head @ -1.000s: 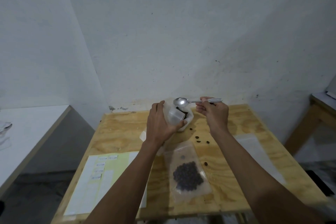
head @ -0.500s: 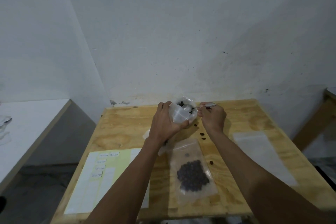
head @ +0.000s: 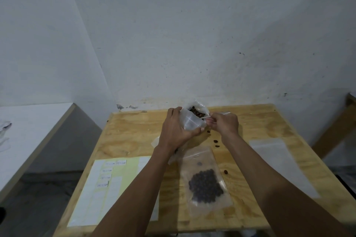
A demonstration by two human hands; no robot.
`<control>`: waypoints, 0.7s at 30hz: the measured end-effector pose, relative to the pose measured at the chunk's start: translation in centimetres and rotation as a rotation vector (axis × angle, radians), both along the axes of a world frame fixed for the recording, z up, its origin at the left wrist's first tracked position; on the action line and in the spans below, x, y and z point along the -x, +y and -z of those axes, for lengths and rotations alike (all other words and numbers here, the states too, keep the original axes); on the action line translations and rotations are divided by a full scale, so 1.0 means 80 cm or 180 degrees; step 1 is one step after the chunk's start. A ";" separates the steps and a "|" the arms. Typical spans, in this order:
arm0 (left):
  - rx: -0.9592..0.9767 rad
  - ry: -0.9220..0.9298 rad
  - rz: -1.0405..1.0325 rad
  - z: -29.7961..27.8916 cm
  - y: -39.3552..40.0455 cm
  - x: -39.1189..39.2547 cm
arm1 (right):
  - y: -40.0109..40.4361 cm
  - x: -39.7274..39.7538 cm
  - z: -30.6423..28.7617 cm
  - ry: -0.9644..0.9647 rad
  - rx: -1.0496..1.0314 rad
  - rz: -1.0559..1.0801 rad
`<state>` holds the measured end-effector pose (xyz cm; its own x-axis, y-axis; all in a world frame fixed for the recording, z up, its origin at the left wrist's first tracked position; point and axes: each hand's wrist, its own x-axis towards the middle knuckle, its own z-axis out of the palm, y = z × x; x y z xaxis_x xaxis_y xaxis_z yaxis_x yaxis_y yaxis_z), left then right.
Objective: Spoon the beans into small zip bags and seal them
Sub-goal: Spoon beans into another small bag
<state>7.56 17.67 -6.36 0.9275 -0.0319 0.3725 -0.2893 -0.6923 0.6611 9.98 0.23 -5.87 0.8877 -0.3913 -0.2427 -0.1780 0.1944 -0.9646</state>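
My left hand [head: 176,131] grips a small clear zip bag [head: 190,123] and holds it up at the far side of the wooden table [head: 134,136]. Just behind it stands an open plastic bag of dark beans [head: 196,110]. My right hand [head: 224,124] pinches the handle of a metal spoon [head: 205,116]. The spoon's bowl is hidden down among the beans in that open bag. Nearer to me, a zip bag filled with beans [head: 206,184] lies flat on the table.
Loose beans [head: 215,141] lie scattered near my right wrist. A yellow and white label sheet [head: 115,183] lies at the front left, a flat clear plastic bag [head: 279,161] at the right. A white counter [head: 28,131] stands left; another table's edge [head: 346,113] shows at the right.
My right hand has brought the spoon down from above the bags and dipped its bowl into the open bean bag. My left hand has kept hold of the small zip bag.
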 end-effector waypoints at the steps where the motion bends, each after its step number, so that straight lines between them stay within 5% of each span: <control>1: -0.0012 -0.0014 0.0003 0.000 0.000 0.000 | 0.000 0.001 0.000 0.0006 -0.0028 0.0019; 21: -0.0209 -0.0429 -0.0241 -0.026 0.004 0.016 | -0.015 0.035 -0.069 -0.0484 -0.0127 -0.0259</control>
<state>6.30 18.03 -4.26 0.8699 0.0078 0.4932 -0.3177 -0.7560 0.5723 7.18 -0.98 -0.31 0.9437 -0.3094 -0.1169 -0.0472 0.2239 -0.9735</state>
